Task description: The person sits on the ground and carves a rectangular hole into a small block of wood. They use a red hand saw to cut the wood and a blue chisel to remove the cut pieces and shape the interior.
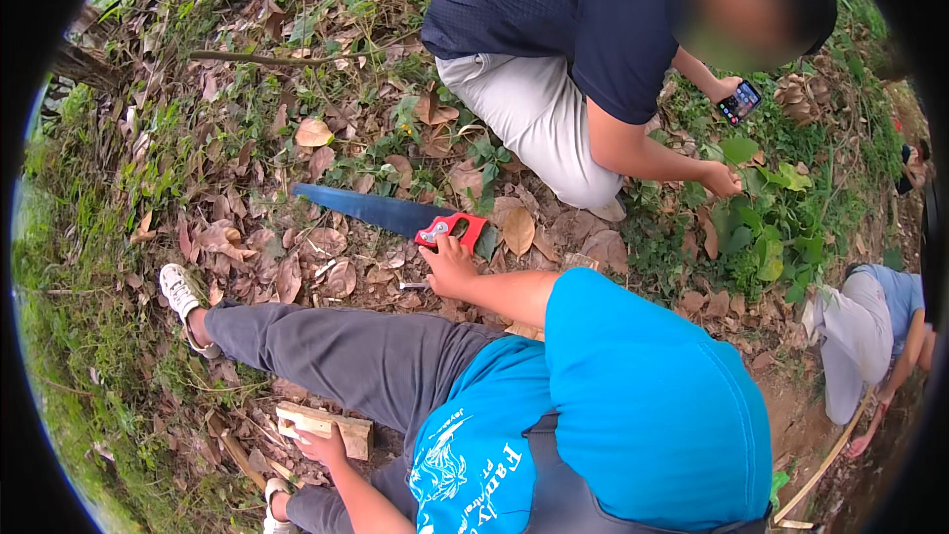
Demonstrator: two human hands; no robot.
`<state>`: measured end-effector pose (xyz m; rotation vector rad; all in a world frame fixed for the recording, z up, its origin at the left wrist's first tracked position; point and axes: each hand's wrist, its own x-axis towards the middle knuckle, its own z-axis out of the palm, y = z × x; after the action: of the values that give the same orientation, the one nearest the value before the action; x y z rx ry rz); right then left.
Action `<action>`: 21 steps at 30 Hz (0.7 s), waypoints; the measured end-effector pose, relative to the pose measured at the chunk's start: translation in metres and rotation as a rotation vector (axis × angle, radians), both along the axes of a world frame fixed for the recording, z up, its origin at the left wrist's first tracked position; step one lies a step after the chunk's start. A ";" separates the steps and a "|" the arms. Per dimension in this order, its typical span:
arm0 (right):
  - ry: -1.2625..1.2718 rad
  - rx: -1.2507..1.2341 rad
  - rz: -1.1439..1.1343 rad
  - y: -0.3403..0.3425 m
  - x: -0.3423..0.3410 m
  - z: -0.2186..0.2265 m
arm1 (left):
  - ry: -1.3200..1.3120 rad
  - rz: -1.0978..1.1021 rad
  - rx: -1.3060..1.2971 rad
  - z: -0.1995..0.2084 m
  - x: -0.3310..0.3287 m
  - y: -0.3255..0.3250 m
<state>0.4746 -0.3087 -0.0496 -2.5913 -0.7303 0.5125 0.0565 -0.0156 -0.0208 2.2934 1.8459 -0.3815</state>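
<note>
A handsaw [371, 211] with a dark blade and a red handle lies on the leaf-covered ground. My right hand [451, 268] is at the near edge of its handle, with the fingertips closed on it. My left hand [324, 447] is wrapped round a short pale wooden block [321, 422], close to my lower leg. Just beside my right hand, a small metal rod [414, 286] lies on the leaves; its kind is unclear. Part of a light wooden piece [527, 331] shows under my right forearm.
A person [554, 69] in a dark shirt crouches beyond the saw, holding a phone [739, 101]. Another person [870, 326] bends at the right with a long stick [825, 465]. Dry leaves, green plants [771, 222] and a thin branch [277, 60] cover the ground.
</note>
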 end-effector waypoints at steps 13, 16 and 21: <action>-0.108 0.018 -0.010 -0.021 0.012 -0.007 | -0.206 0.805 -0.158 -0.043 0.009 -0.065; -0.034 0.021 -0.101 -0.021 0.012 -0.005 | 0.000 0.806 -0.089 -0.046 0.021 -0.064; -0.139 -0.086 -0.082 -0.031 0.021 -0.006 | -0.037 0.803 -0.102 -0.037 0.018 -0.067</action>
<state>0.4955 -0.3402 -0.0556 -2.7465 -0.6559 0.3482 0.0749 -0.0827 -0.0573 1.3099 2.4382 -0.2854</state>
